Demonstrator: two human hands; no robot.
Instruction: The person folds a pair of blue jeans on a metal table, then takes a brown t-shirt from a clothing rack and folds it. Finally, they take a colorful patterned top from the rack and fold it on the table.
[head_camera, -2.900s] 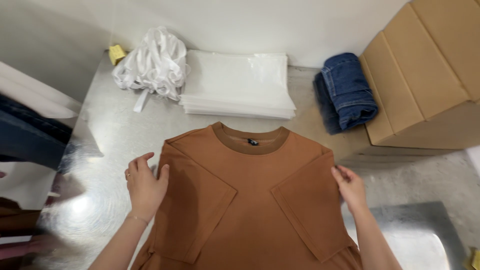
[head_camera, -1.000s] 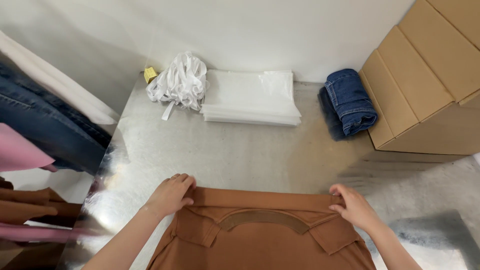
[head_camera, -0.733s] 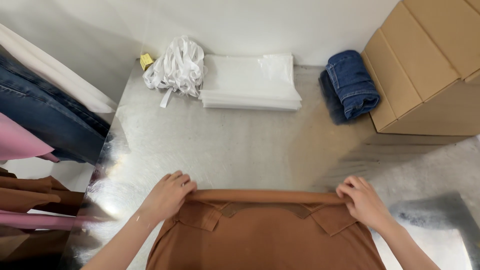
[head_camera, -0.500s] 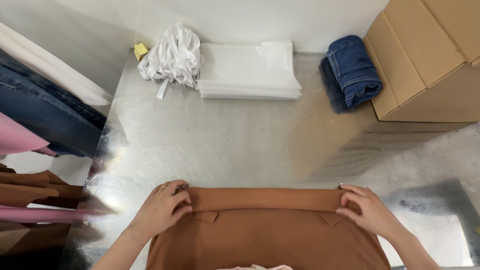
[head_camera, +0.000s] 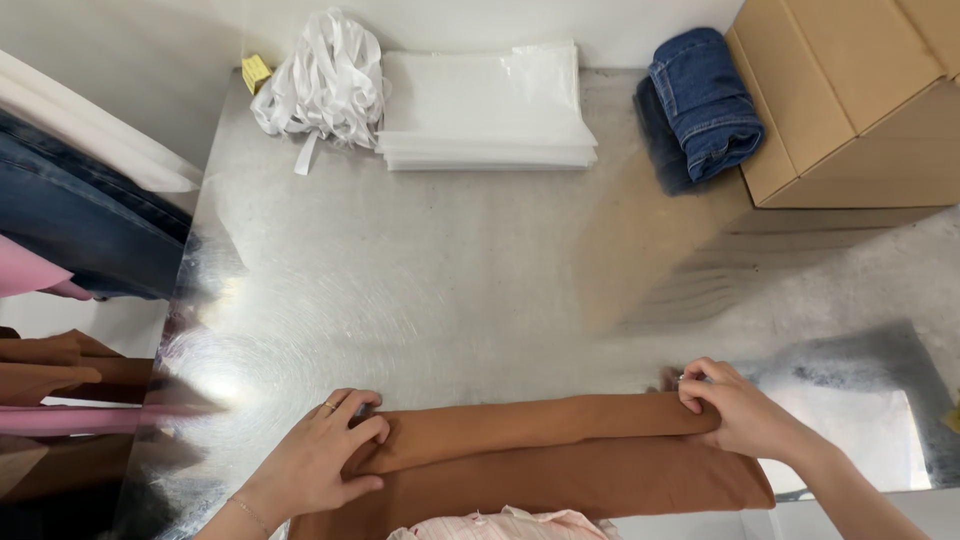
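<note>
A brown T-shirt (head_camera: 540, 455) lies folded into a narrow band at the near edge of the shiny metal table (head_camera: 450, 290). Its top part is turned over into a long roll. My left hand (head_camera: 315, 465) grips the left end of that fold, fingers curled over the cloth. On the other end my right hand (head_camera: 735, 410) pinches the fold between thumb and fingers. A bit of pink-and-white fabric (head_camera: 500, 524) shows just below the shirt at the bottom edge.
A stack of clear plastic bags (head_camera: 485, 105) and a bundle of white ties (head_camera: 320, 85) lie at the back. Folded blue jeans (head_camera: 705, 100) rest beside cardboard boxes (head_camera: 850, 95) at the right. Hanging clothes (head_camera: 70, 240) line the left side.
The shirt lay flat with the collar up; both hands have since folded its upper part down toward me into a narrow band. The camera has tilted further down.
</note>
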